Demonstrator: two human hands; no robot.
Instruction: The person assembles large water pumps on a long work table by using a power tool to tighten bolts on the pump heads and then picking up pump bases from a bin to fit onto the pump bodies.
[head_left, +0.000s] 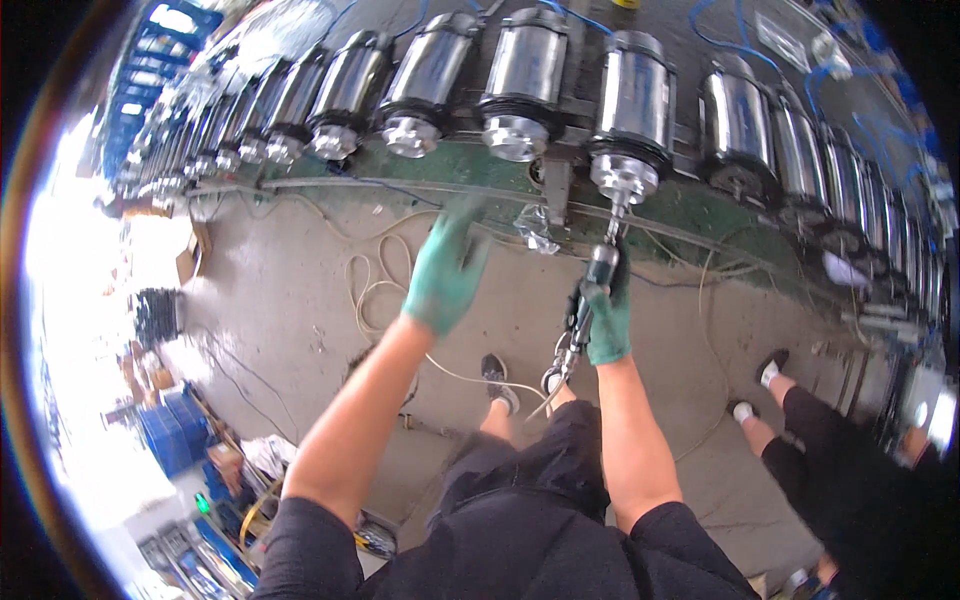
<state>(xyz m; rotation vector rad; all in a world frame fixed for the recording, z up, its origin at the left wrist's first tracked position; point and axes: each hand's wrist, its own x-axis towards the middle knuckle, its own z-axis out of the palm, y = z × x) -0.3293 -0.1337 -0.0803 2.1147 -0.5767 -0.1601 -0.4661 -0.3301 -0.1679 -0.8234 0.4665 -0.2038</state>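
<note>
My right hand point(610, 325), in a green glove with dark fingers, is wrapped round a power screwdriver point(603, 265) that looks air-driven. Its long shaft reaches up to the silver end hub of a shiny metal cylinder point(635, 100) and appears to touch it. My left hand point(445, 265), gloved in green, hangs in front of the line of cylinders, blurred by motion. Its fingers look stretched out with the thumb apart, and I see nothing in them. Nearest above it is another cylinder point(430, 70) with a silver hub.
Several like cylinders line the green-edged bench. A crumpled clear plastic bag point(537, 228) lies near its edge. A pale hose point(385, 285) loops over the floor. To the right stands another person point(830, 430) in dark clothes. Blue crates point(175, 435) and boxes are at the left.
</note>
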